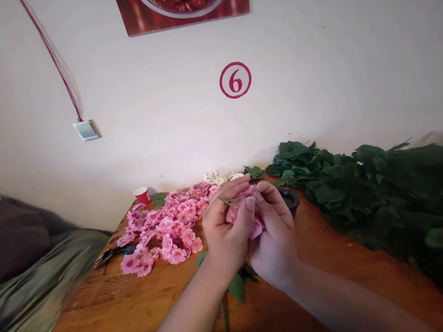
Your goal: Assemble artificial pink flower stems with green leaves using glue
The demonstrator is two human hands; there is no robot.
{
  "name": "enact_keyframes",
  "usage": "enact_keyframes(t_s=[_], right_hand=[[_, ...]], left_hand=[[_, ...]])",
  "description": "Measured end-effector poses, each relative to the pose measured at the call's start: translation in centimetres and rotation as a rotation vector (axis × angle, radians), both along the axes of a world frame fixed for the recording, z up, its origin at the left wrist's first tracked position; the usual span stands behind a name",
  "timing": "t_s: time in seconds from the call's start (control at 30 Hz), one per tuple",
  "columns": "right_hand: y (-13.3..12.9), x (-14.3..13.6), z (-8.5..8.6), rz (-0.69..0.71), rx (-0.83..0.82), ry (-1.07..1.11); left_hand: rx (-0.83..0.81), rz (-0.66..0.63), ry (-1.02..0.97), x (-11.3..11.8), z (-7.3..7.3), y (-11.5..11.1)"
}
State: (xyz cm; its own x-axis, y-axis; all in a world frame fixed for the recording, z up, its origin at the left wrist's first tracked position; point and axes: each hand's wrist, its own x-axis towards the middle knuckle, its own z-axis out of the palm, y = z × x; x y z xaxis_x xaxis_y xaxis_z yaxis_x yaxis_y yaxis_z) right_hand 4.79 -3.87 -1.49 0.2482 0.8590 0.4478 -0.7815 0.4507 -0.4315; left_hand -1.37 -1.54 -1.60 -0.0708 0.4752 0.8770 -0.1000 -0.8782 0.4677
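Note:
Cupped together above the wooden table (98,313), my left hand (225,228) and my right hand (275,224) are closed around a pink flower (256,228). Thumbs and fingertips meet on its petals, and a thin green stem shows between them. Part of the flower is hidden by my fingers. Below my hands, a green stem with leaves (236,288) runs down toward the near table edge. A heap of pink flowers (168,225) lies to the left of my left hand.
A large pile of green leaves (355,186) covers the right side. Behind my right hand stands a dark pot (291,199). At the back left is a red cup (141,196), with scissors (108,255) nearer the left edge. White flowers (214,178) lie by the wall.

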Motion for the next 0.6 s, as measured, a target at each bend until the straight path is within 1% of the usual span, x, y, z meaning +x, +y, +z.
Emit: enact_keyframes(t_s=[0.13, 0.23, 0.33, 0.43, 0.5, 0.6], right_hand=[[0.2, -0.2, -0.2, -0.023, -0.001, -0.022], [0.3, -0.1, -0.3, -0.036, -0.005, -0.035], [0.5, 0.0, -0.3, -0.043, 0.056, -0.072], [0.9, -0.1, -0.6, -0.05, 0.12, -0.152], [1.2, -0.4, -1.1, -0.064, 0.076, -0.206], [1.6, -0.8, -1.9, -0.094, -0.108, -0.288]], left_hand=[[-0.01, 0.041, -0.006, 0.4, -0.4, -0.3], [-0.046, 0.061, 0.014, 0.5, -0.7, -0.4], [-0.068, 0.077, 0.022, 0.4, -0.9, 0.0], [-0.065, 0.149, 0.037, 0.0, -0.7, 0.4], [-0.056, 0.227, 0.072, -0.4, -0.4, 0.4], [-0.042, 0.3, 0.13, -0.7, 0.0, 0.0]])
